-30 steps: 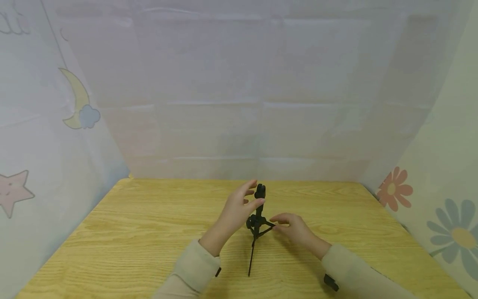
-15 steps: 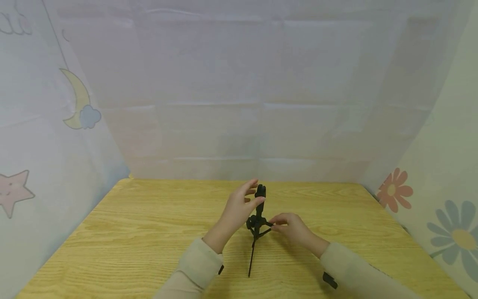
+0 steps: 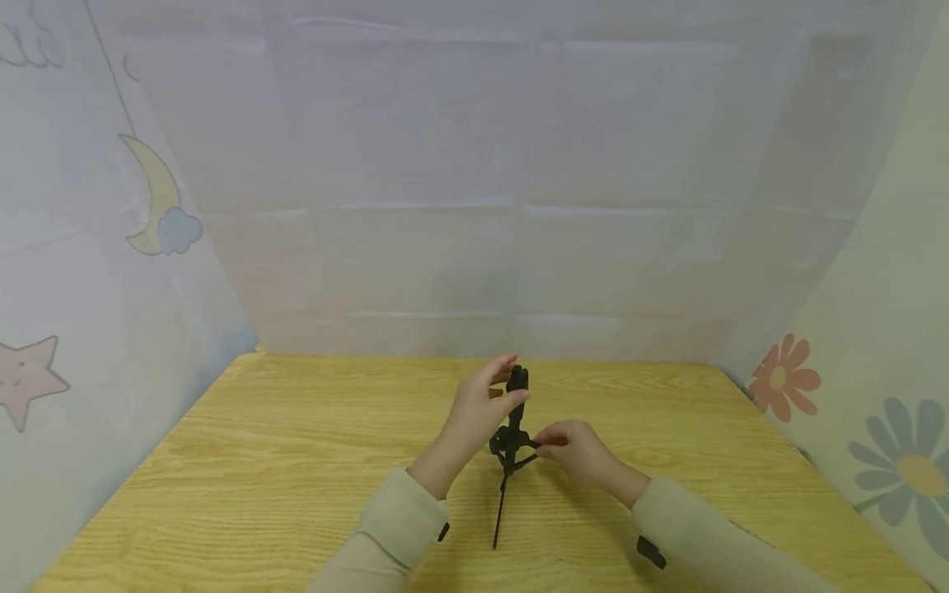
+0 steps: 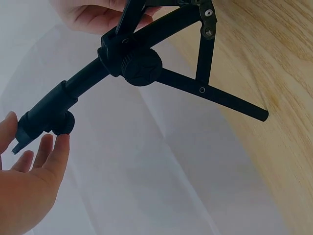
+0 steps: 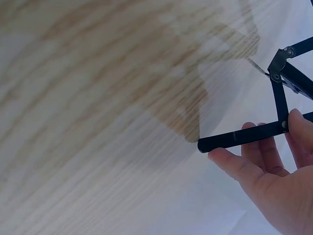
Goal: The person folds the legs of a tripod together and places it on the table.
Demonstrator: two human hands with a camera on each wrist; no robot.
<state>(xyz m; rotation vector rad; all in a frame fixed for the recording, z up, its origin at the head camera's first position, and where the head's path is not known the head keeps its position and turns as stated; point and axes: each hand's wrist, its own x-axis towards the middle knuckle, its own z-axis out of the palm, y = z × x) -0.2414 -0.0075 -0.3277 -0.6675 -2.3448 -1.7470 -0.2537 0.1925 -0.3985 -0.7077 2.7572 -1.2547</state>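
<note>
A black folding tripod [image 3: 511, 439] stands upright near the middle of the table, one long thin leg pointing toward me. My left hand [image 3: 476, 412] holds its top end between thumb and fingers. In the left wrist view, the fingertips of that hand [image 4: 29, 191] meet a small round knob on the tripod's head [image 4: 45, 112], and a larger knob [image 4: 142, 67] sits lower on the column. On the right side, my right hand [image 3: 582, 451] pinches a tripod leg. The right wrist view shows this flat black leg [image 5: 239, 137] with thumb and fingers around it, its rounded tip sticking out.
The wood-grain table [image 3: 296, 461] spreads around the tripod. A pale creased sheet [image 3: 415, 247] rises behind the far edge. Side panels carry a moon [image 3: 151, 193], a star and flowers [image 3: 784, 377]. Small black devices [image 3: 651, 552] sit at both sleeve cuffs.
My right fingers have shifted slightly left and now cover the tip of the leg in the head view. The left forearm has drifted a little right; the tripod stays nearly in place.
</note>
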